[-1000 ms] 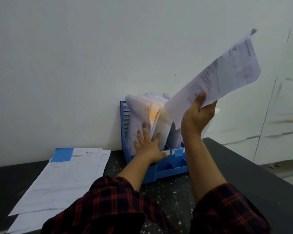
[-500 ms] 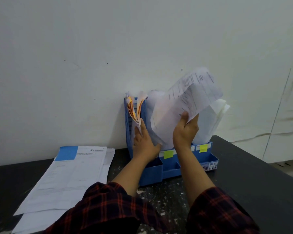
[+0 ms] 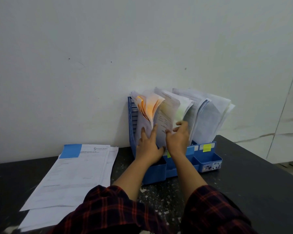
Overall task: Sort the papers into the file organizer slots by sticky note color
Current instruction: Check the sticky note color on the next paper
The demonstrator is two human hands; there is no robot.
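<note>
A blue file organizer (image 3: 208, 164) stands against the wall with white papers upright in its slots. My left hand (image 3: 148, 146) lies flat, fingers spread, against the leftmost bundle of orange-tagged papers (image 3: 147, 107) and pushes it to the left. My right hand (image 3: 178, 137) pinches the lower edge of a printed sheet (image 3: 166, 114) standing in the slot beside that bundle, thumb in front and fingers behind. A yellow sticky note (image 3: 206, 147) marks a slot front on the right. A yellow-green one (image 3: 169, 154) shows between my wrists.
A stack of loose papers (image 3: 74, 174) lies flat on the dark table (image 3: 252, 174) to the left, its top sheet carrying a blue sticky note (image 3: 71, 151). The white wall (image 3: 108, 48) is right behind the organizer. The table's right edge falls away near the organizer.
My right hand has brought the raised sheet down into the slot next to the orange-tagged bundle. My left hand has stayed on that bundle, holding it aside.
</note>
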